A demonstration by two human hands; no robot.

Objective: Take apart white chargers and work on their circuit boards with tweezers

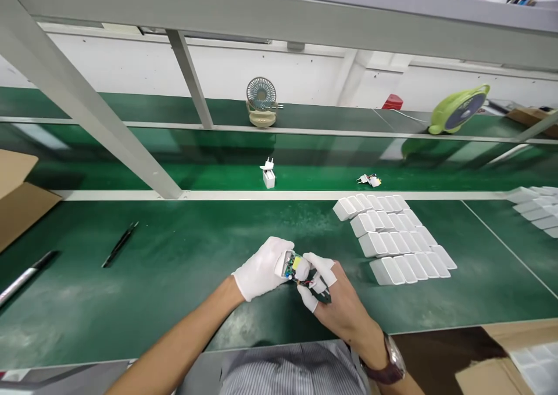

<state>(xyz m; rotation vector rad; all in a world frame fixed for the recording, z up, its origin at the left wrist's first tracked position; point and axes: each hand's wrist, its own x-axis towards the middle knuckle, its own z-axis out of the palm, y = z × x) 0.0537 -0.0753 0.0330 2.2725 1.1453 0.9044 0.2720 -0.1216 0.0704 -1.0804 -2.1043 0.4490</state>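
Observation:
My left hand (265, 270), in a white glove, is closed around a white charger housing (281, 264) above the green bench. A green circuit board (290, 264) with yellow and white parts shows at the housing's open end. My right hand (337, 299) wears white covers on its thumb and forefinger, which pinch the charger's inner assembly close to the left hand. A dark piece (323, 297) lies against the right fingers; its kind is unclear. Rows of white charger cases (392, 241) stand to the right of my hands.
On the left lie black tweezers (121, 244), a marker pen (26, 279) and a cardboard box (21, 194). Behind the rail are a white plug charger (268, 175) and a loose plug assembly (369, 180). A small fan (261, 101) and a green fan (460, 109) stand on the shelf.

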